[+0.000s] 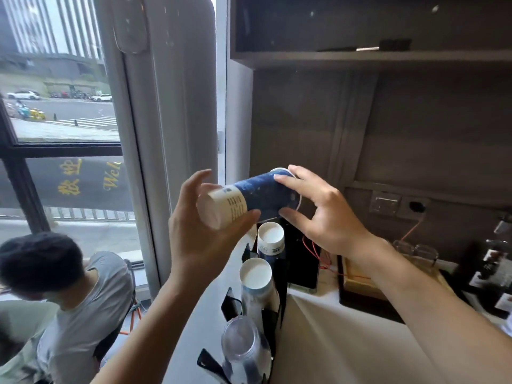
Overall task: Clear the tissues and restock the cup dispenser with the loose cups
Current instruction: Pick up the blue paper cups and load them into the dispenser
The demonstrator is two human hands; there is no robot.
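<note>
Both hands hold a blue and cream paper cup stack (249, 199) lying sideways in the air above the dispenser. My left hand (199, 234) grips its cream bottom end. My right hand (318, 214) grips the rim end with fingers and thumb. Below stands the black cup dispenser (279, 275) at the counter's left edge. It holds an upside-down blue cup stack (271, 239), a pale paper cup stack (256, 281) and a clear plastic cup stack (243, 347). No tissues are in view.
The white counter (332, 342) carries a dark tray (360, 297), glasses (415, 253) and dark bottles (487, 270) at the right. A wall socket (399, 205) and a red wire (313, 248) sit behind. A shelf (360, 55) hangs overhead. A seated person (55, 295) is at the lower left.
</note>
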